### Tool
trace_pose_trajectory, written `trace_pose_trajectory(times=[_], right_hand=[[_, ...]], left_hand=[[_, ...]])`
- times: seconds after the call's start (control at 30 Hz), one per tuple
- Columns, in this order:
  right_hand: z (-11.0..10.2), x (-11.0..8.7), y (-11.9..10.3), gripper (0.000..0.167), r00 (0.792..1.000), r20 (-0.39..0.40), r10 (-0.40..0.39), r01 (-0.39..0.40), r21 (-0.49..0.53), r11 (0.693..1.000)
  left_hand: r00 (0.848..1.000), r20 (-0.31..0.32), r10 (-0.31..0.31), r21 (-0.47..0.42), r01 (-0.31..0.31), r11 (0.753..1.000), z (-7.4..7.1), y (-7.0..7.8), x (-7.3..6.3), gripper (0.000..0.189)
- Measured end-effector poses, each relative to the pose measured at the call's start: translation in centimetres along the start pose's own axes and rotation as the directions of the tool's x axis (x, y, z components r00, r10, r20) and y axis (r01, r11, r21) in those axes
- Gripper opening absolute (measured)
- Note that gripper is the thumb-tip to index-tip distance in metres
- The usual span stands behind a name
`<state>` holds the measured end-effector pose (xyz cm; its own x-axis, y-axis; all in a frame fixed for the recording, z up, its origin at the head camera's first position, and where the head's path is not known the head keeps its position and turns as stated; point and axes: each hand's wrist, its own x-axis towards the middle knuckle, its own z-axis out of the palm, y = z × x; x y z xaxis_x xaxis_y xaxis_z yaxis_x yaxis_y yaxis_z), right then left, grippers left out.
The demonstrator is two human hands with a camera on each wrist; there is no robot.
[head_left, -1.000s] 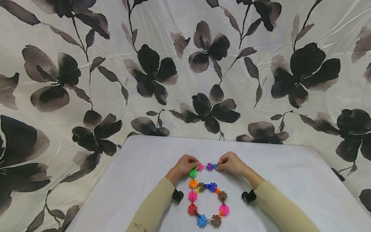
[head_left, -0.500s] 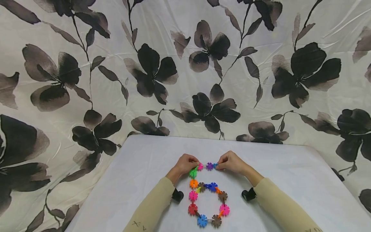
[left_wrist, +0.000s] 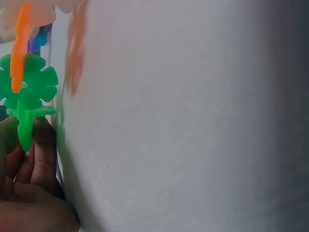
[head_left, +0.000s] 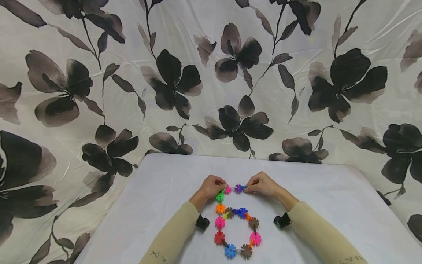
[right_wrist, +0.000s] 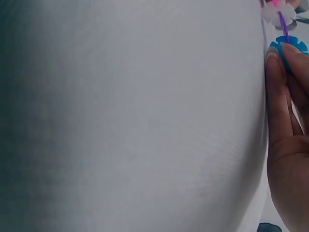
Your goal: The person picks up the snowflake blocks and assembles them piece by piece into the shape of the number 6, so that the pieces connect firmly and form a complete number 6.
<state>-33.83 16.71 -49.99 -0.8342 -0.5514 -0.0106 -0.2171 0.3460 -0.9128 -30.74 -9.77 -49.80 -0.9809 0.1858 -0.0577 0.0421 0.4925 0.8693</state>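
A chain of flower-shaped plastic snowflake discs lies on the white tabletop in a figure-six outline. My left hand (head_left: 211, 186) pinches it at the upper left, by a green disc (head_left: 219, 197) and a pink disc (head_left: 228, 189). In the left wrist view the fingers are at a green disc (left_wrist: 25, 130) standing edge-on, joined to another green one. My right hand (head_left: 262, 184) pinches the small blue disc (right_wrist: 293, 44) at the end of the top arm, beside a purple disc (head_left: 238, 189). The fingers partly cover both held pieces.
The lower loop has a red disc (head_left: 219, 238), a light blue disc (head_left: 230, 251), brown discs and a dark blue disc (head_left: 242, 212). White cloth covers the table (head_left: 310, 198). Behind it hangs a floral curtain (head_left: 204, 80). Black wrist cameras sit under both forearms.
My right hand has shifted very slightly to the left with the blue disc. My left hand and the rest of the chain stay nearly still.
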Motion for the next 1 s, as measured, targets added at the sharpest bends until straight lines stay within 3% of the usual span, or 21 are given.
trace_pose_trajectory(times=[0.2, 0.43, 0.63, 0.87, 1.0], right_hand=[[0.1, 0.1, 0.0, 0.013, 1.0, 0.015, 0.017, -0.018, 0.017, 1.0], [0.3, -0.2, -0.1, 0.012, 0.998, 0.038, 0.046, -0.047, 0.008, 0.999], [0.6, -0.5, -0.5, 0.01, 0.999, 0.026, 0.046, -0.046, -0.022, 0.999], [0.8, -0.5, -0.9, 0.007, 0.999, 0.023, 0.046, -0.044, -0.087, 0.995], [0.6, -0.5, -1.2, 0.016, 0.999, 0.028, 0.041, -0.037, -0.122, 0.992]], left_hand=[[1.0, 0.004, 0.011, 0.012, -0.011, 1.0, -0.1, -0.2, -0.1, 0.012], [0.999, 0.036, -0.018, 0.019, 0.017, 1.0, -0.2, -0.4, -0.1, 0.013], [0.998, 0.064, 0.011, 0.02, -0.012, 1.0, -0.4, 0.1, 0.0, 0.015], [0.997, 0.076, -0.021, 0.038, 0.018, 0.999, -0.4, 0.2, 0.3, 0.016], [0.996, 0.08, -0.032, 0.077, 0.026, 0.997, -0.7, 0.2, 0.6, 0.019]])
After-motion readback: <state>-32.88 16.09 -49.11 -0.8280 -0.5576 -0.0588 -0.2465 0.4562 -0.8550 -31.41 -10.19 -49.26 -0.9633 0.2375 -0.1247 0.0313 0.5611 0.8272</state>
